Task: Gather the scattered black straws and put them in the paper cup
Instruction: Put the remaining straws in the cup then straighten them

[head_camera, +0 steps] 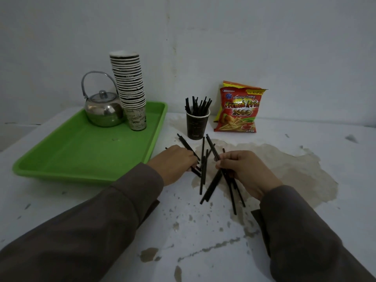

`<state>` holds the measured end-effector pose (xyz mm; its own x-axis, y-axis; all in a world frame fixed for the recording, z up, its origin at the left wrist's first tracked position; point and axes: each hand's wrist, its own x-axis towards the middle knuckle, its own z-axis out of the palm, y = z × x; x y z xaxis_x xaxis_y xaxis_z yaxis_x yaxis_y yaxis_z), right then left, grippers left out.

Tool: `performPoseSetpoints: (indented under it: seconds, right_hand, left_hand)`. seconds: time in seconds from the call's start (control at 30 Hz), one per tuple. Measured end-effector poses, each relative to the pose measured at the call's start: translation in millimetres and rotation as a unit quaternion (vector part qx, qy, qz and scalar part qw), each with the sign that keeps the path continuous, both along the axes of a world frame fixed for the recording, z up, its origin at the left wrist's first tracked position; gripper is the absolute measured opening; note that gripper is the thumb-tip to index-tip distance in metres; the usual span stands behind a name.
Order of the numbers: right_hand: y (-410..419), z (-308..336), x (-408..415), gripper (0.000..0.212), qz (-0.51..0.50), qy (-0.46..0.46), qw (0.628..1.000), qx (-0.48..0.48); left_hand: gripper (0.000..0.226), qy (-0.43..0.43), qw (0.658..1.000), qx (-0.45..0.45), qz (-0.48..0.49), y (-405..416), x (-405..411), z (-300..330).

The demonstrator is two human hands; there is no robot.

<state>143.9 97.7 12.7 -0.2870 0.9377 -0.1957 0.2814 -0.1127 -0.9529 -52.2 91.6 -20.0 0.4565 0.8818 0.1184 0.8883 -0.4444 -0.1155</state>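
Straws (203,169): black, plain, both the loose ones on the table and the bunch in the paper cup (197,125). Cup: dark brown/black w/ white rim, small pale lettering near base. Tray (61,159): bright green, no pattern. Kettle (104,110): shiny silver metal, grey handle. Cup stack (130,86): white rims alternating w/ dark bands, striped look; bottom cup pale w/ dark scribbled text print. Snack bag (239,110): red w/ yellow top edge, yellow-orange lettering, pic of golden fries, bit of green. Table (203,231): white, chipped, w/ big tan-brown patch and grey flecks. Wall (264,47): pale grey-white. Sleeves (91,231): dark brown-grey, plain.
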Motion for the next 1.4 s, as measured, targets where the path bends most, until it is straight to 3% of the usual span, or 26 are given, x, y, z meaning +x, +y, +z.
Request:
performPoseSetpoints:
  seconds: [0.23, 0.43, 0.57, 0.77, 0.87, 1.07, 1.17, 1.4]
  right_hand:
    - [-1, -1, 0, 0.016, 0.003, 0.047, 0.999, -0.005]
    - [7, 6, -5, 0.009, 0.009, 0.09, 0.996, -0.007]
    - [20, 25, -13, 0.008, 0.026, 0.077, 0.996, 0.041]
    - [50, 57, -28, 0.001, 0.018, 0.026, 0.986, 0.163]
    - [70, 72, -37, 0.019, -0.003, 0.035, 0.973, 0.227]
    - [105, 94, -49, 0.101, -0.019, 0.001, 0.955, 0.295]
    - [114, 97, -57, 0.102, -0.032, -0.048, 0.935, 0.349]
    - [125, 73, -72, 0.081, -0.045, -0.092, 0.909, 0.404]
  left_hand:
    - [0.022, -0.01, 1.0, 0.019, -0.023, 0, -1, -6]
    - [0.02, -0.21, 0.975, -0.013, 0.077, -2, 1, 15]
    - [0.019, -0.369, 0.921, 0.039, 0.114, 0, 2, 46]
    - [0.014, -0.577, 0.806, 0.053, 0.119, 21, -4, 89]
    - [0.019, -0.644, 0.758, 0.049, 0.091, 34, -7, 109]
    - [0.027, -0.647, 0.75, 0.1, 0.092, 74, -10, 137]
    - [0.027, -0.648, 0.746, 0.111, 0.101, 90, -10, 140]
    - [0.019, -0.651, 0.743, 0.105, 0.113, 103, -12, 124]
